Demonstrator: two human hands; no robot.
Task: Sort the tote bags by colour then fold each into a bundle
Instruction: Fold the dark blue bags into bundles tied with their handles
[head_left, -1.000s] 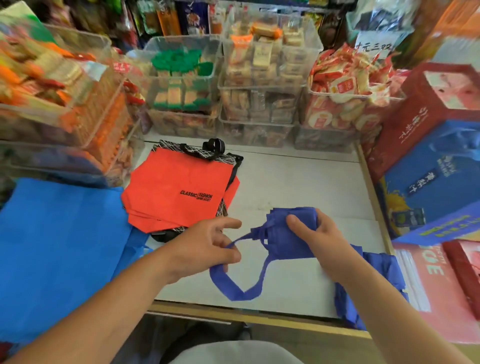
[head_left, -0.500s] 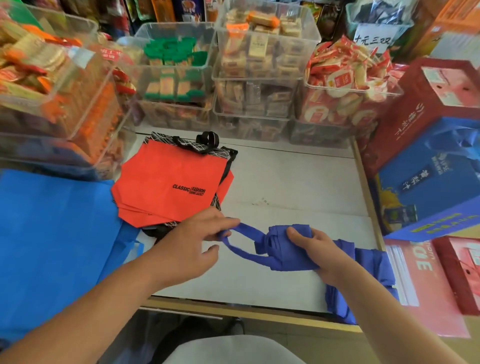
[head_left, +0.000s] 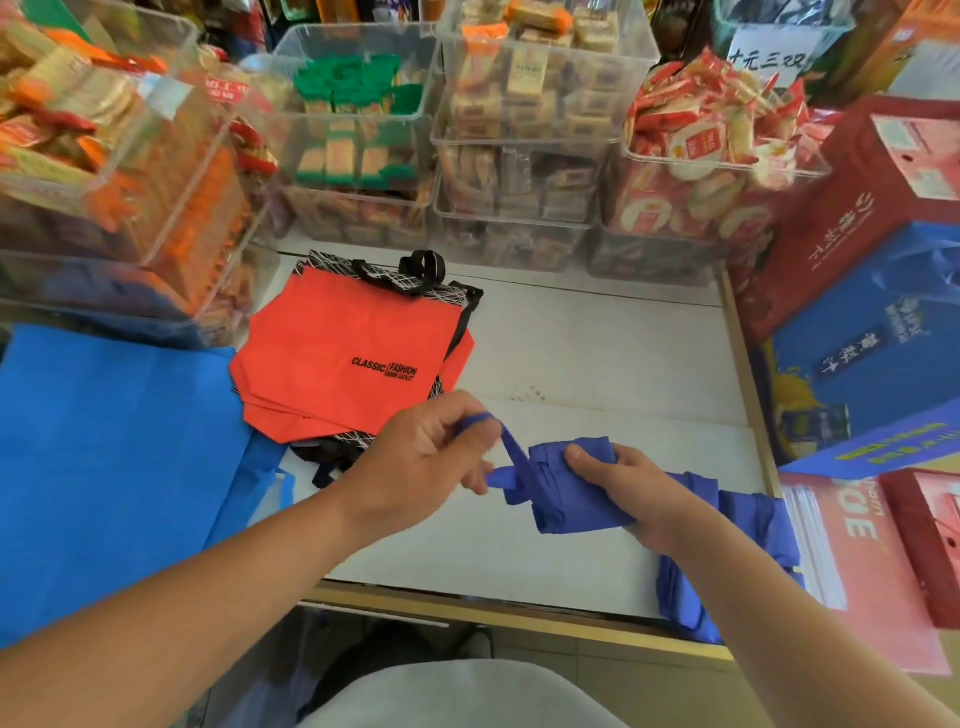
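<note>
One indigo-blue non-woven fabric tote bag, folded into a compact bundle (head_left: 566, 493), was recorded near the front edge of the white tabletop (head_left: 597, 353), raised slightly above it in the hands. The bundle showed layered folds and creased edges at its left end. A flat indigo strap (head_left: 511, 457) of the same fabric was seen running from that end up to the left hand (head_left: 421, 462), where it was pinched between the thumb and curled fingers. The bundle was gripped by the right hand (head_left: 628, 493), thumb laid along the top and fingers wrapped underneath. More indigo fabric (head_left: 753, 525) was noted just behind the right wrist, draped over the table's front edge. A stack of flat orange-red tote bags (head_left: 343, 358) printed "CLASSIC FASHION" was logged to the left, laid upon a black-and-white patterned bag (head_left: 415, 283). A light blue fabric bag (head_left: 104, 457) was spread at far left.
</note>
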